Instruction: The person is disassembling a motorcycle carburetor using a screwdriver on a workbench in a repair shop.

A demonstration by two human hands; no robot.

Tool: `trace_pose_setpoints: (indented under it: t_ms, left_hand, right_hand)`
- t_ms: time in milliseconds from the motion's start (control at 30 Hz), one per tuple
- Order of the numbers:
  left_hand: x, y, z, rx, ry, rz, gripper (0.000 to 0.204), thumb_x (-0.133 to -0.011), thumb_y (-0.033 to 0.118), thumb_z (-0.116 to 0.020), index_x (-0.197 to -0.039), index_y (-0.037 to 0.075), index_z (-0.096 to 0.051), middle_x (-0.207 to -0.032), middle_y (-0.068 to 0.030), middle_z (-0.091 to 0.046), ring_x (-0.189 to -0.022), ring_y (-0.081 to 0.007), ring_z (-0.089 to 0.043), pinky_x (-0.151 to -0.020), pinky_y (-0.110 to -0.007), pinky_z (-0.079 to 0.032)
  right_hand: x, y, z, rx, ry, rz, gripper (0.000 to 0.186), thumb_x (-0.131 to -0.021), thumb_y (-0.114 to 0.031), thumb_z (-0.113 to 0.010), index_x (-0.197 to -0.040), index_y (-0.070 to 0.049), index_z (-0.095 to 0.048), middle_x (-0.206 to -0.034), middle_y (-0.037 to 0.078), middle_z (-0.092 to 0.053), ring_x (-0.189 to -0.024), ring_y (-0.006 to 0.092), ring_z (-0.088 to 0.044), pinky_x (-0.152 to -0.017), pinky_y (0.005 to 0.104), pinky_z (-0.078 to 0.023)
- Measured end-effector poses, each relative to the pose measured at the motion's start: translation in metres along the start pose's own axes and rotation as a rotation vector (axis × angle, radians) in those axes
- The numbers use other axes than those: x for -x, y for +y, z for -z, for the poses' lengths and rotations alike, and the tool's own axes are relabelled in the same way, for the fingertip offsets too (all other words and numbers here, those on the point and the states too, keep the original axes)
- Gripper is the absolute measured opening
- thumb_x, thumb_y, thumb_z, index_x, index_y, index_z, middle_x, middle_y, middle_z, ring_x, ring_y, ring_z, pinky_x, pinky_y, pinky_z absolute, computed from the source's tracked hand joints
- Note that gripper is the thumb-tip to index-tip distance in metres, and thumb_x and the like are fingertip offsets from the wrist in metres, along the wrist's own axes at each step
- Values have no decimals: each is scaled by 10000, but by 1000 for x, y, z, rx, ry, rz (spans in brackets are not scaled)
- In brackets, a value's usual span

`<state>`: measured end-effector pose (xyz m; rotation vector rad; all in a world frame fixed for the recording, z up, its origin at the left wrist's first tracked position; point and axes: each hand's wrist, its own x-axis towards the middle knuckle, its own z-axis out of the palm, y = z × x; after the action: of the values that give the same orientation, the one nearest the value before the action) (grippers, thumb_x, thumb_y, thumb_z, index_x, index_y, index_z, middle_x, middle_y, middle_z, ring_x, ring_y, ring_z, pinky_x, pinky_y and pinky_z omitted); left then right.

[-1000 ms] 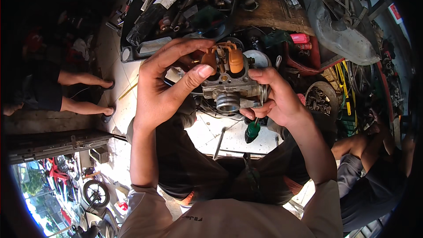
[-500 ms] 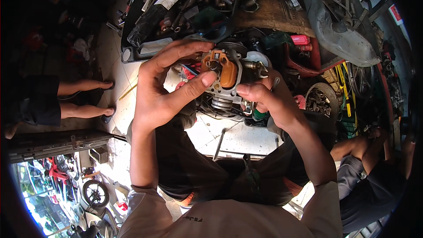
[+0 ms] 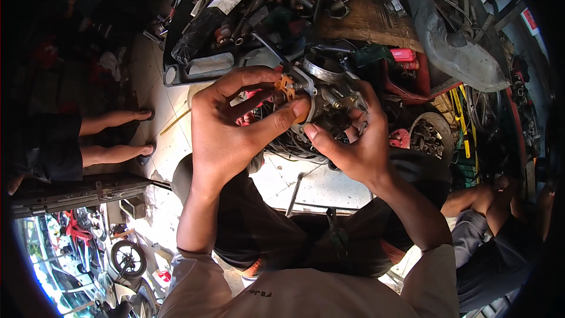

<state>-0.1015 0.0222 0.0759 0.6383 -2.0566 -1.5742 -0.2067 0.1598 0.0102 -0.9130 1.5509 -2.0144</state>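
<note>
We see silver-grey on the round-mouthed metal carburetor (image 3: 333, 99) at the centre of the frame, with bright orange on the small moulded plastic float (image 3: 286, 86) at its left. Toward the upper right, we find a brown, dark-streaked wooden board (image 3: 368, 29) and a red open plastic bin (image 3: 412, 92). Lower down, dark lines cross the white floor tiles (image 3: 276, 179); the pale beige fabric shirt (image 3: 329, 294) bears a small dark mark.

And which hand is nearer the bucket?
Right: the right hand is left of the bucket, apart from it; the left hand is farther left, across the carburetor.
</note>
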Motion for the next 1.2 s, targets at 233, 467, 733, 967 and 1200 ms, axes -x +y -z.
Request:
trace_pose_setpoints:
  t_ms: [233, 467, 733, 967, 1200]
  left_hand:
    - [5, -3, -4, -75, -10, -59, 432, -679, -35, -779, -1070, -55, -596, -1028, -101, -642, -936, -158, -634, -872, -286, -507]
    - [6, -8, 2, -160, 42, -230, 407, -627, 30, -785, -1000, -46, -640, -956, -86, -631, -854, -117, -618, -784, -235, -502]
    - [6, -3, -1, -170, 28, -222, 403, -638, 2, -767, -1014, -52, -634, -994, -93, -634, -907, -142, -612, -848, -267, -478]
    - [7, -2, -3, -136, 2, -185, 437, -653, -38, -742, -1065, -72, -599, -1038, -101, -629, -965, -158, -610, -892, -284, -468]
    - [6, -7, -4, -113, 48, -217, 419, -619, 27, -788, -1006, -30, -637, -947, -67, -625, -869, -114, -593, -790, -235, -477]
  right_hand:
    - [0, 4, 1, -45, 1, 16, 563, -712, -115, -783, -1135, 18, -436, -1008, 116, -623, -915, 160, -637, -792, 282, -521]
    - [2, -2, 2, 9, -79, -33, 633, -724, -43, -738, -1244, -34, -378, -1110, 95, -569, -1003, 142, -584, -851, 259, -483]
    - [1, 0, 3, 4, -82, -5, 633, -716, -61, -749, -1233, -29, -386, -1096, 91, -566, -986, 135, -585, -834, 254, -487]
    - [1, -1, 4, 40, -74, -8, 629, -713, -73, -754, -1223, -29, -389, -1080, 85, -569, -980, 134, -588, -832, 254, -487]
    - [1, -1, 4, 52, -79, 11, 617, -714, -87, -758, -1211, -24, -398, -1072, 83, -568, -981, 126, -587, -808, 232, -491]
